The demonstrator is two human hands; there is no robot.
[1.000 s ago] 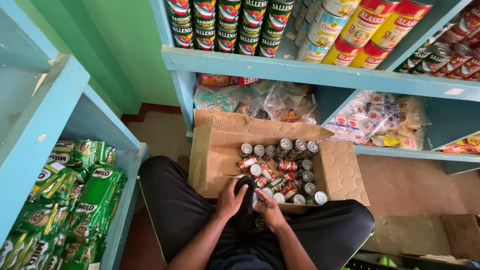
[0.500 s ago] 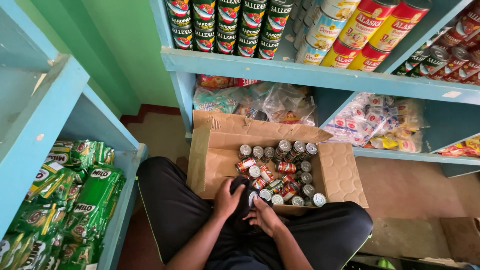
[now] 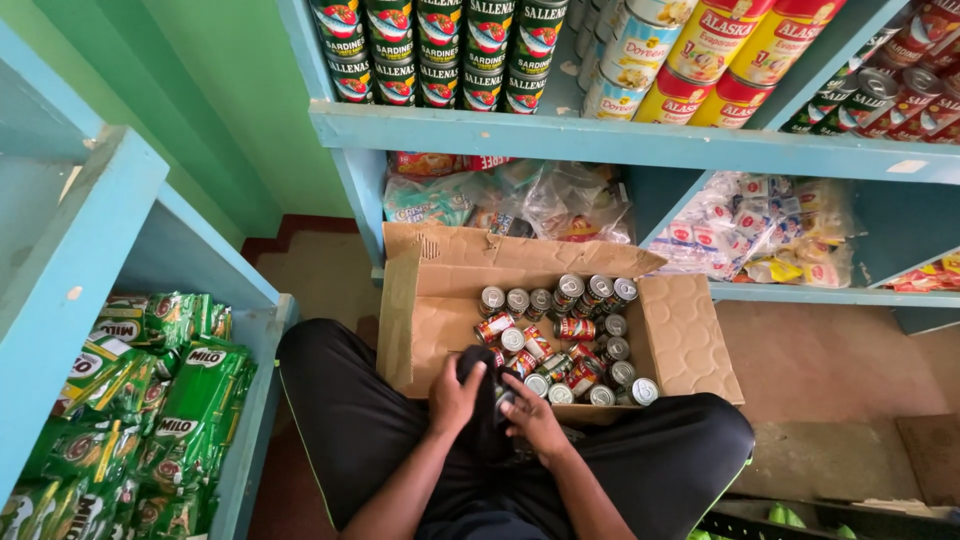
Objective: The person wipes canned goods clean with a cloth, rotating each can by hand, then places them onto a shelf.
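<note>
At bottom centre, the left hand (image 3: 455, 398) and right hand (image 3: 533, 415) close together around a dark cloth (image 3: 483, 400), just below a cardboard box (image 3: 690, 340) of small tins (image 3: 575, 328).

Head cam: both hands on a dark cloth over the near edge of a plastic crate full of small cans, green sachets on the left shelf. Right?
Not a plastic crate: the head view shows an open cardboard box holding the small cans. The rest stands: left hand and right hand are on the dark cloth at its near edge, green sachets on the left shelf.
</note>
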